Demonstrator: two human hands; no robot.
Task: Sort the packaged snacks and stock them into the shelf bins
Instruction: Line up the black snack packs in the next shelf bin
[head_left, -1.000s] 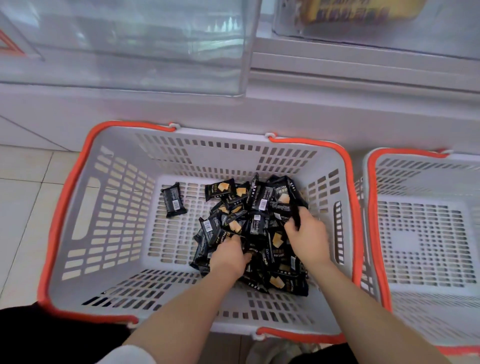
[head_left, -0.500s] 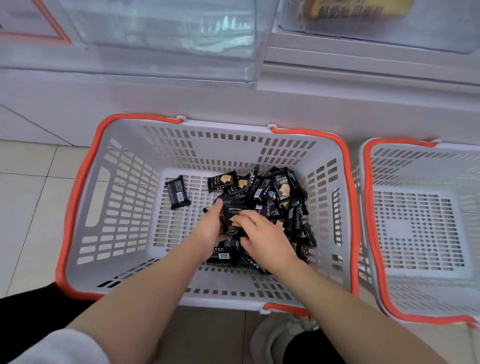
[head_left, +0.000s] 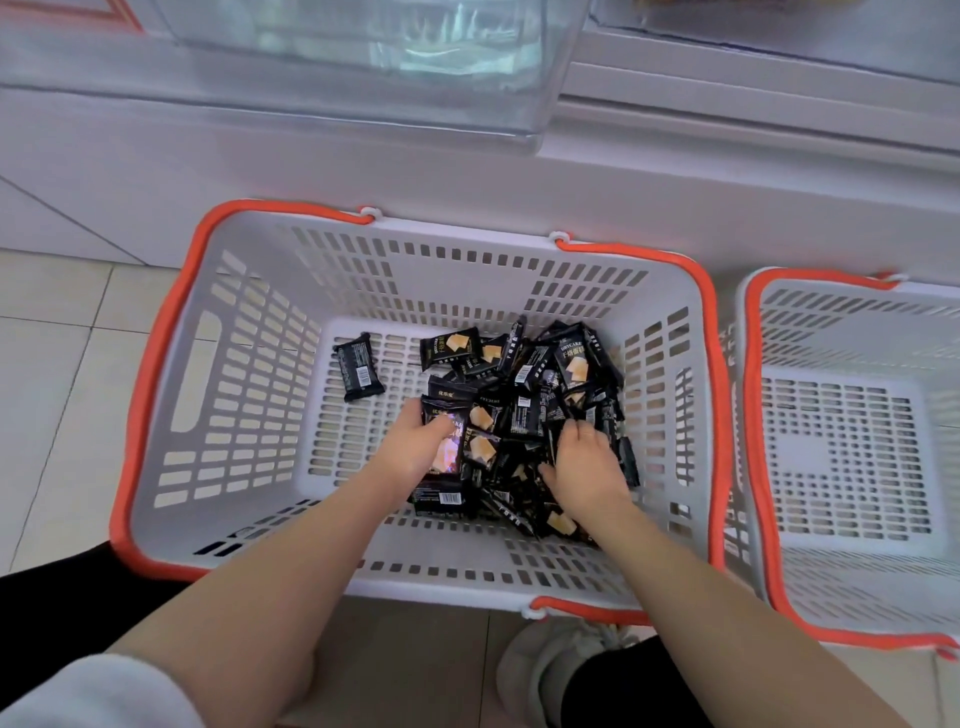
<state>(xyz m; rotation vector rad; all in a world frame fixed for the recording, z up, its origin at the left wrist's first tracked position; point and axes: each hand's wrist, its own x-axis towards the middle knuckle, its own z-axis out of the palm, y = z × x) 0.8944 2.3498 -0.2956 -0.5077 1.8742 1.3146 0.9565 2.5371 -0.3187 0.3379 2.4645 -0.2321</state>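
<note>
A white slotted basket with an orange rim (head_left: 156, 364) sits on the floor below me. A heap of small black snack packets (head_left: 524, 384) lies in its right half, and one packet (head_left: 357, 367) lies apart to the left. My left hand (head_left: 423, 447) is closed around a stack of black packets (head_left: 451, 441) at the heap's near left side. My right hand (head_left: 584, 467) presses fingers-down into the heap's near right side, curled over packets; what it grasps is hidden.
A second, empty white basket with an orange rim (head_left: 753, 415) stands close on the right. A clear plastic shelf bin (head_left: 363, 67) juts out above the baskets, over a white shelf base. My shoe (head_left: 540, 670) rests on the tiled floor near the basket's front edge.
My hands, together over one packet half a second ago, have separated. The left keeps its stack of packets; the right has moved rightwards and down into the heap.
</note>
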